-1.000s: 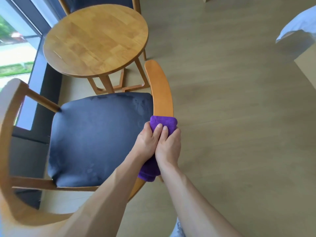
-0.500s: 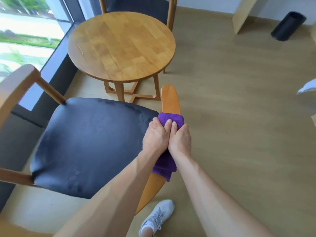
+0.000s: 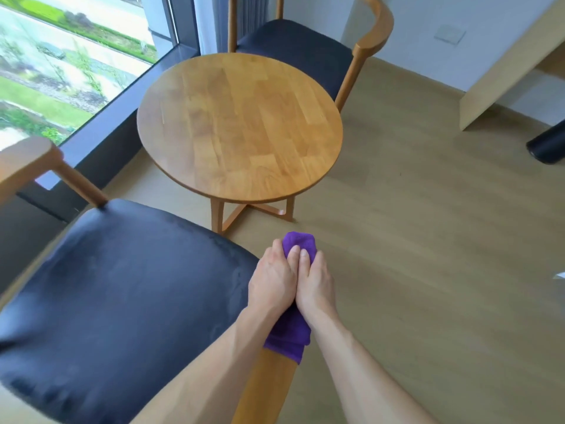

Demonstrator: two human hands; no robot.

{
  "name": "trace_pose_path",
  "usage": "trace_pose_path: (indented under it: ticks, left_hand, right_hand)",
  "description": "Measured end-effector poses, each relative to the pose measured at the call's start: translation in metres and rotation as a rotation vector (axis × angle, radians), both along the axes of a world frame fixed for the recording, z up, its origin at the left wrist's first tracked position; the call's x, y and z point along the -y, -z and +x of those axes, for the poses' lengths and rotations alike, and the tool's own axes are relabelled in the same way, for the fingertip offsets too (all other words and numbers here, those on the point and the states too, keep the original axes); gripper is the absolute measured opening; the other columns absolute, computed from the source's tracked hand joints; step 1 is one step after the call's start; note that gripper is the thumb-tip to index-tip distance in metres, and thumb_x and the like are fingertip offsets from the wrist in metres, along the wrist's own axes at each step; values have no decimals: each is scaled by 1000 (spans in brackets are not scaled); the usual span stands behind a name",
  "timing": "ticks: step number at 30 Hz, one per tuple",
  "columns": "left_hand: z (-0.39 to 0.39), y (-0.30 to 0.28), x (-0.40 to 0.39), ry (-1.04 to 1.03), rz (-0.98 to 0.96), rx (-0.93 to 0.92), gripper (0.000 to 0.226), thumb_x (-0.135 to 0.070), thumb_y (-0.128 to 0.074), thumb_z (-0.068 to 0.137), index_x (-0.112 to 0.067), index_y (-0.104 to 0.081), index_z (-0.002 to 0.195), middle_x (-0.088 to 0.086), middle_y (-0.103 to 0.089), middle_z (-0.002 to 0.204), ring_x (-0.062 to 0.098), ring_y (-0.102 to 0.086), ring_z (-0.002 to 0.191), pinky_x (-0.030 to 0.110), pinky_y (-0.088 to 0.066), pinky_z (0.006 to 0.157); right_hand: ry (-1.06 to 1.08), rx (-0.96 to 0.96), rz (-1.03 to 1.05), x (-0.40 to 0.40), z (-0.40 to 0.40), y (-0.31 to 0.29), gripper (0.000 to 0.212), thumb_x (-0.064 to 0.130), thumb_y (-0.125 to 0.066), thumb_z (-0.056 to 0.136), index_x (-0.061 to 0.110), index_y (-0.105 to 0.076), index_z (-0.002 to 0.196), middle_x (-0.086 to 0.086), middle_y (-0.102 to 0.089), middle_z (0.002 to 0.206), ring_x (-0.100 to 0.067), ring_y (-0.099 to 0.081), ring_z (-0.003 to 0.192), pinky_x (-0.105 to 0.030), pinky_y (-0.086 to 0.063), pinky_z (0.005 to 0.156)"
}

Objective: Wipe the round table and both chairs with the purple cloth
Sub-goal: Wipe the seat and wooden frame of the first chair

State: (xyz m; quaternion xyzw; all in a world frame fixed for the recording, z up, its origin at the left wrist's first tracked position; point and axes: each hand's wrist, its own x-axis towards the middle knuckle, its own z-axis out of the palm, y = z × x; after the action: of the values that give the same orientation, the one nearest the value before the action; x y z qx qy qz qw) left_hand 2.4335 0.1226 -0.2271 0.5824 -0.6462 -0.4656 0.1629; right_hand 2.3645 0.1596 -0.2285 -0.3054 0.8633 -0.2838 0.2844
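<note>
We see both hands side by side on the purple cloth [image 3: 290, 328], which is wrapped over the front end of the near chair's wooden armrest [image 3: 263, 390]. The left hand [image 3: 272, 284] curls over the cloth from the seat side and the right hand [image 3: 316, 289] from the floor side; their inner edges touch. The fingers [image 3: 294, 252] are pressed together and bent down round the cloth, gripping it against the rail beneath. A rounded bunch of the cloth sticks out past the fingertips, and a loose fold hangs behind the wrists over the bare wood of the armrest.

The near chair [image 3: 116, 301] has a dark padded seat that fills the lower left, with faint pale smears on it; its other armrest [image 3: 27, 163] shows at the left edge. Just beyond the hands stands the round table [image 3: 238, 127], its wooden surface bare of things, on crossed legs. Behind it the second chair [image 3: 305, 53], with the same dark seat and a curved wooden back, is tucked close to the table's far rim.

A large window [image 3: 61, 65] runs along the left. On the pale wood floor [image 3: 428, 270] at the right lies a black cylinder [image 3: 548, 145], near a light wooden panel [image 3: 504, 71].
</note>
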Motion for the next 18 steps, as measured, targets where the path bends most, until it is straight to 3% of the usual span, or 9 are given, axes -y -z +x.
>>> trace_pose_path:
  ticks: [4,10,14,18]
  left_hand:
    - [-16,-1,18,-41,-30,115,33,-45,-35,103,-21,-42,81,0,-58,83,22,-56,84,36,-36,68]
    - [-45,-22,48,-57,-84,163,29,-42,-37,103,-21,-43,84,-4,-58,82,18,-56,83,38,-43,71]
    - [-88,-58,67,-70,-191,104,29,-43,-41,102,-28,-37,78,-7,-55,75,4,-52,74,27,-34,63]
    - [-157,-115,84,-73,-255,49,29,-45,-41,101,-29,-37,78,-5,-56,74,3,-52,75,18,-38,63]
  right_hand:
    - [-46,-5,10,22,-16,2,31,34,-34,105,10,-51,99,-14,-64,106,-34,-58,100,-31,-28,69]
    - [-94,99,-21,55,-52,-15,26,28,-40,104,7,-55,105,-15,-65,111,-33,-59,105,-32,-34,75]
    - [-144,204,-149,71,-110,-57,24,28,-44,102,9,-56,108,-10,-66,108,-30,-60,102,-32,-41,79]
    - [-249,224,-222,89,-196,-118,14,34,-46,101,23,-55,97,2,-65,98,-20,-61,92,-29,-40,73]
